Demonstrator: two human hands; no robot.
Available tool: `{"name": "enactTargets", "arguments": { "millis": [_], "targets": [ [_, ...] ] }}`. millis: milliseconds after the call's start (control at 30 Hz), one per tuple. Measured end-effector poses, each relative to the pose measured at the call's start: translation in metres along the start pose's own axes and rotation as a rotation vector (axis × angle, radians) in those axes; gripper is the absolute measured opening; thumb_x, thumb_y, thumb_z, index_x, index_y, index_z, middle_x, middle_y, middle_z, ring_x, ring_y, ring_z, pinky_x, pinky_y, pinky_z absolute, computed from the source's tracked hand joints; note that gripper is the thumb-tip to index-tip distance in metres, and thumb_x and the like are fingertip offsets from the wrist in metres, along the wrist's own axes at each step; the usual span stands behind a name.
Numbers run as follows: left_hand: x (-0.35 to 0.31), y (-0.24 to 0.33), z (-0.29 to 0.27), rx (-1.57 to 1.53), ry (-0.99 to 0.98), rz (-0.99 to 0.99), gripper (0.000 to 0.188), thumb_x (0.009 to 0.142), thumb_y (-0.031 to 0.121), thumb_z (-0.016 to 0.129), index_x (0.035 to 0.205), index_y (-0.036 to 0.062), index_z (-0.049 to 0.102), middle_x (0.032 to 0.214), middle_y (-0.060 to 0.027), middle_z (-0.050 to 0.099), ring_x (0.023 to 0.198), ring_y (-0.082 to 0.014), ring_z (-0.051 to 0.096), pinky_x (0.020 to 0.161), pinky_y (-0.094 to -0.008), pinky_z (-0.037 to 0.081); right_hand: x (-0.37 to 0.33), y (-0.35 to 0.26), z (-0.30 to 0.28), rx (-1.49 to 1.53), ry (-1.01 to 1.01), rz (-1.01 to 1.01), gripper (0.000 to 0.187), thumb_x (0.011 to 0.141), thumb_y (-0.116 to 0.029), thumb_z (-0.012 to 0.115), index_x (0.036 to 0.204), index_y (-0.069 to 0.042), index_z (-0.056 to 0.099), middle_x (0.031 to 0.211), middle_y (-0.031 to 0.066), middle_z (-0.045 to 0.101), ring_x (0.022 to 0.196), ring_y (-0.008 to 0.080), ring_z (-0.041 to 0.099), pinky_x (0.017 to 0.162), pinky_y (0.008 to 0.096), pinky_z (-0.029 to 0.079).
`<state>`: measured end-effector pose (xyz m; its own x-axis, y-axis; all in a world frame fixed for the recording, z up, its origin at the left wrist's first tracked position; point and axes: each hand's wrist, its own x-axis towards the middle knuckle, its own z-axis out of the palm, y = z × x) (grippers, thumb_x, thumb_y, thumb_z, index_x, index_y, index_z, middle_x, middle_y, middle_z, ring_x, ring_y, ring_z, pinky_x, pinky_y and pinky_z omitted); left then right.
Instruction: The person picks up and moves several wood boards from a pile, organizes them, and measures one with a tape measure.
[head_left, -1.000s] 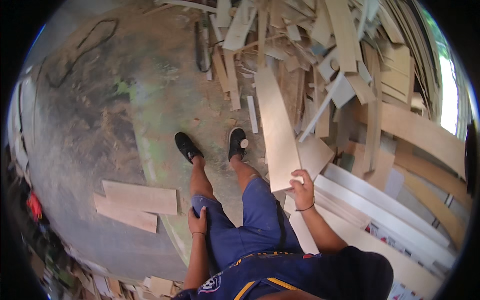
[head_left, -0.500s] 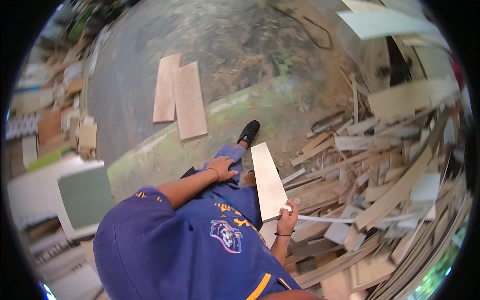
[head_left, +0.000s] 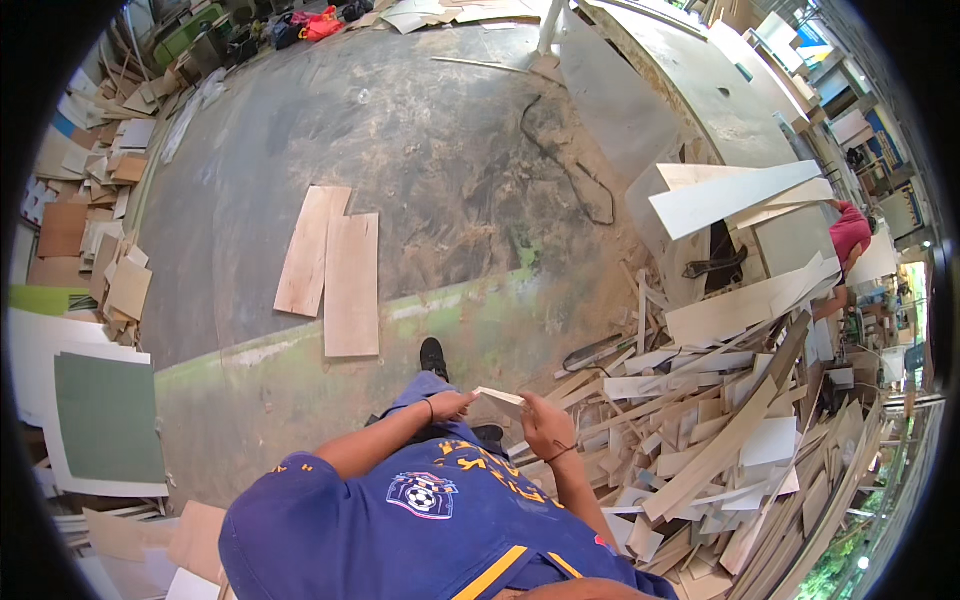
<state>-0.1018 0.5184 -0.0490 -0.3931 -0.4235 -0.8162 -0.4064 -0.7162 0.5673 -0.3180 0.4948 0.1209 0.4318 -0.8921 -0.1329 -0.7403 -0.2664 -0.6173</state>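
Note:
A pale wooden board (head_left: pixel 499 396) is held between my two hands in front of my body, tilted so that mostly its narrow side shows. My left hand (head_left: pixel 453 405) is closed at its left end, and my right hand (head_left: pixel 545 424) grips the right end. Parts of my fingers are hidden behind the board. On the floor ahead lie two flat boards side by side, a left board (head_left: pixel 312 250) and a right board (head_left: pixel 352 286) set slightly nearer to me.
A heap of scrap wood (head_left: pixel 690 430) spreads over the right side. Offcuts (head_left: pixel 125 285) and a green panel (head_left: pixel 107 417) line the left. A dark cord (head_left: pixel 560 165) lies on the floor. One person in a red shirt (head_left: pixel 850 235) is at far right.
My left hand has left my thigh and taken the board's other end. The board has turned from lengthwise to nearly edge-on. My view has tilted up, showing more of the workshop.

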Motion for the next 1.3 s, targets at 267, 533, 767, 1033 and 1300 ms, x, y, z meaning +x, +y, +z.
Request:
{"name": "enactTargets", "arguments": {
  "millis": [267,533,767,1033,1300],
  "targets": [
    [-0.017,0.026,-0.073,-0.991,-0.290,0.040,0.063,0.080,0.054,0.039,0.113,-0.0005,0.042,0.107,-0.0165,0.051,0.095,-0.0293,0.052,0.084,-0.0408,0.039,0.101,-0.104,0.004,-0.063,-0.271,-0.394,0.027,0.075,-0.012,0.047,0.101,-0.011,0.051,0.087,0.0092,0.059,0.076,0.0286,0.057,0.062,0.0378,0.045],
    [-0.019,0.031,-0.163,-1.424,0.005,0.190,0.032,0.083,0.019,0.042,0.107,-0.0024,0.043,0.106,-0.0168,0.052,0.098,-0.0291,0.049,0.084,-0.0423,0.039,0.183,-0.135,0.013,-0.167,-0.352,-0.626,0.018,0.072,-0.010,0.048,0.089,-0.011,0.055,0.086,0.0051,0.060,0.080,0.0214,0.058,0.069,0.0343,0.043],
    [-0.039,0.083,-0.220,-1.595,0.151,0.250,0.035,0.084,0.009,0.033,0.118,0.0009,0.033,0.117,-0.0165,0.043,0.107,-0.0293,0.044,0.089,-0.0419,0.039,0.253,-0.139,0.000,-0.056,-0.418,-0.579,0.022,0.075,-0.020,0.054,0.095,-0.011,0.056,0.087,0.0070,0.060,0.083,0.0240,0.056,0.077,0.0350,0.038],
    [0.028,0.120,-0.282,-1.590,0.239,0.167,0.038,0.084,0.007,0.029,0.121,0.0017,0.030,0.120,-0.0169,0.040,0.108,-0.0320,0.042,0.090,-0.0450,0.037,0.356,-0.083,-0.025,0.168,-0.470,-0.285,0.031,0.074,-0.024,0.055,0.097,-0.004,0.055,0.082,0.0135,0.061,0.075,0.0293,0.058,0.067,0.0357,0.045],
    [0.120,0.231,-0.408,-1.599,0.392,0.138,0.041,0.080,0.014,0.029,0.117,-0.0046,0.034,0.115,-0.0203,0.044,0.106,-0.0336,0.044,0.092,-0.0487,0.034,0.516,-0.019,-0.099,0.342,-0.313,-0.169,0.030,0.075,-0.025,0.055,0.097,-0.005,0.056,0.084,0.0158,0.060,0.077,0.0277,0.059,0.069,0.0335,0.045]
  ]
}}
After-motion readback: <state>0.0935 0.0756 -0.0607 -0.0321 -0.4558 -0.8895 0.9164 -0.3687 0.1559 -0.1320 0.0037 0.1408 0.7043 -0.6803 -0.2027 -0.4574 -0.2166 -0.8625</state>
